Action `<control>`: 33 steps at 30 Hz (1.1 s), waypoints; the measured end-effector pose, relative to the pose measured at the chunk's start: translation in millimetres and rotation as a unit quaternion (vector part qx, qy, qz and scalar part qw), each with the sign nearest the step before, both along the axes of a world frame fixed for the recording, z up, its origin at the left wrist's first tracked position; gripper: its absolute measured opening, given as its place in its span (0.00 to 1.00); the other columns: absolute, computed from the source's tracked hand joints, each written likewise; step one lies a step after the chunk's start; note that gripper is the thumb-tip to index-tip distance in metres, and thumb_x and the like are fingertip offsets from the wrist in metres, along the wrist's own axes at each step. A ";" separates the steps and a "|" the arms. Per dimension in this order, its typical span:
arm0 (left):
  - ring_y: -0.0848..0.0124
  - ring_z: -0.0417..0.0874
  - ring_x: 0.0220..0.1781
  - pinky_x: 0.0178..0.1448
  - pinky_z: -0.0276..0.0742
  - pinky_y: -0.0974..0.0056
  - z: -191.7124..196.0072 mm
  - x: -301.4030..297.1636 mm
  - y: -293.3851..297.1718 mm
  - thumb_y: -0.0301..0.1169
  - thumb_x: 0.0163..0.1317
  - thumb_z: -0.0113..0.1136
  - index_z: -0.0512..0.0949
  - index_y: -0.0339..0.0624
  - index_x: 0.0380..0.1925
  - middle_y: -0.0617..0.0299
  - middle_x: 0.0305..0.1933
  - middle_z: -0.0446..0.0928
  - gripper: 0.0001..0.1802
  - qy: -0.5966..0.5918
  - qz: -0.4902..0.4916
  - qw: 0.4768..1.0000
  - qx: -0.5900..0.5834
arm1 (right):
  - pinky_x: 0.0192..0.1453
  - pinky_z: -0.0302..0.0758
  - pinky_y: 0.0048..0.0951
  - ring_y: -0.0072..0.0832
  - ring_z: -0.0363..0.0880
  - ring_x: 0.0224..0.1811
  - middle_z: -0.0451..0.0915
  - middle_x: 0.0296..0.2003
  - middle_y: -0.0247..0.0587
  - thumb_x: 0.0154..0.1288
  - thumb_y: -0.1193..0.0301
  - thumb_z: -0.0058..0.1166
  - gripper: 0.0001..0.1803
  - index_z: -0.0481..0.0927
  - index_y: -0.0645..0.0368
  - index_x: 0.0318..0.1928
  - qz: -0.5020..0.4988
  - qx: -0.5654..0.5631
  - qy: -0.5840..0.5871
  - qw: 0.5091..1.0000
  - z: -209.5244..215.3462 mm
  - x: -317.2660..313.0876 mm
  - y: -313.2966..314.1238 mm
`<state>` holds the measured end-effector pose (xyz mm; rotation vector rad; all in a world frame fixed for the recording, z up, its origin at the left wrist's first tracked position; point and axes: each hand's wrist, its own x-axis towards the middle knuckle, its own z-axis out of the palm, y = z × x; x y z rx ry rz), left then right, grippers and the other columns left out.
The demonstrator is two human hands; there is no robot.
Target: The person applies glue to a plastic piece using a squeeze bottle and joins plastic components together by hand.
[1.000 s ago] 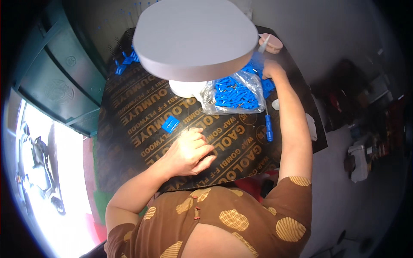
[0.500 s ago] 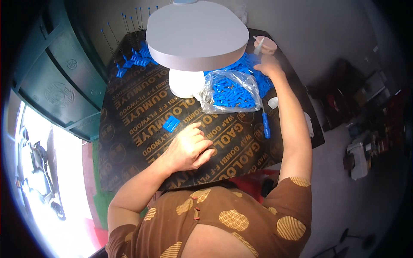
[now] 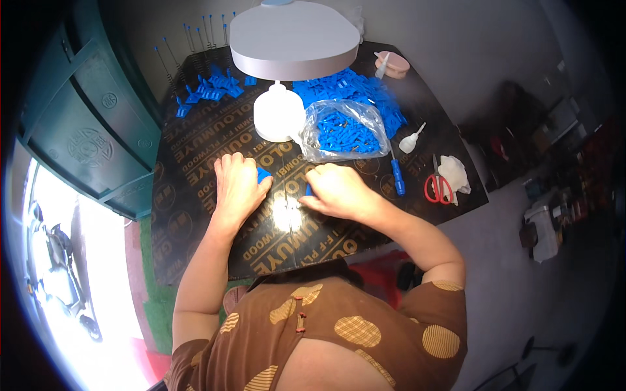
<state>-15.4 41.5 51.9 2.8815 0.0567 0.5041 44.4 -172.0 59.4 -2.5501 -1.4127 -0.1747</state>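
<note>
My left hand [image 3: 238, 184] rests on the dark board [image 3: 195, 169], its fingers closed over a small blue plastic piece [image 3: 264, 173]. My right hand [image 3: 336, 190] lies just to its right, pinching another small blue piece [image 3: 308, 189] at its fingertips. Right behind my hands a clear plastic bag [image 3: 342, 130] full of blue parts lies open. More loose blue parts [image 3: 355, 88] are heaped behind the bag, and a smaller group of blue parts [image 3: 208, 88] sits at the far left of the board.
A white desk lamp [image 3: 293, 39] stands over the back of the board on a round base [image 3: 277, 117]. To the right lie a blue pen-like tool [image 3: 398, 177], red scissors [image 3: 435, 186], a small white dropper bottle [image 3: 411, 140], crumpled white material [image 3: 454, 173] and a pink dish [image 3: 392, 64].
My right hand has come back from the far right corner of the board to the near middle, beside my left hand. The view has tilted, so the lamp sits further back.
</note>
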 end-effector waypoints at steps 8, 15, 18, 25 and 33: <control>0.52 0.73 0.48 0.61 0.63 0.47 -14.7 2.0 7.7 0.32 0.51 0.65 0.80 0.31 0.31 0.48 0.38 0.76 0.13 -0.031 -0.003 0.999 0.027 | 0.40 0.79 0.36 0.41 0.80 0.39 0.78 0.34 0.47 0.50 0.52 0.66 0.28 0.76 0.63 0.42 -0.030 0.048 -0.073 0.996 -12.5 -9.9 26.6; 0.52 0.74 0.49 0.61 0.65 0.45 -11.1 2.0 14.7 0.30 0.51 0.62 0.80 0.31 0.33 0.47 0.39 0.77 0.13 -0.011 0.019 0.999 0.045 | 0.42 0.78 0.38 0.43 0.81 0.37 0.80 0.36 0.50 0.59 0.60 0.62 0.21 0.79 0.64 0.44 -0.068 0.195 -0.012 0.978 -5.5 -2.2 -22.6; 0.54 0.74 0.49 0.55 0.69 0.50 0.2 -0.3 16.0 0.30 0.50 0.63 0.81 0.31 0.32 0.48 0.40 0.79 0.12 0.014 0.047 0.997 0.066 | 0.40 0.77 0.37 0.41 0.81 0.31 0.81 0.34 0.48 0.60 0.65 0.61 0.17 0.80 0.66 0.43 -0.115 0.188 0.013 0.975 -9.5 5.1 -43.8; 0.53 0.75 0.50 0.55 0.70 0.51 17.3 -7.0 15.7 0.33 0.52 0.65 0.82 0.31 0.34 0.47 0.40 0.79 0.14 0.056 0.078 0.992 0.079 | 0.47 0.75 0.40 0.43 0.79 0.42 0.79 0.38 0.48 0.60 0.67 0.59 0.16 0.79 0.64 0.45 -0.044 0.122 0.089 0.987 -15.8 5.4 -26.5; 0.62 0.77 0.33 0.38 0.73 0.61 5.8 0.6 0.9 0.27 0.55 0.63 0.81 0.37 0.27 0.57 0.27 0.78 0.04 -0.220 -0.017 0.962 -0.158 | 0.52 0.71 0.42 0.48 0.74 0.47 0.73 0.41 0.53 0.54 0.60 0.67 0.23 0.73 0.64 0.41 -0.039 0.044 0.129 0.990 -16.0 13.7 15.6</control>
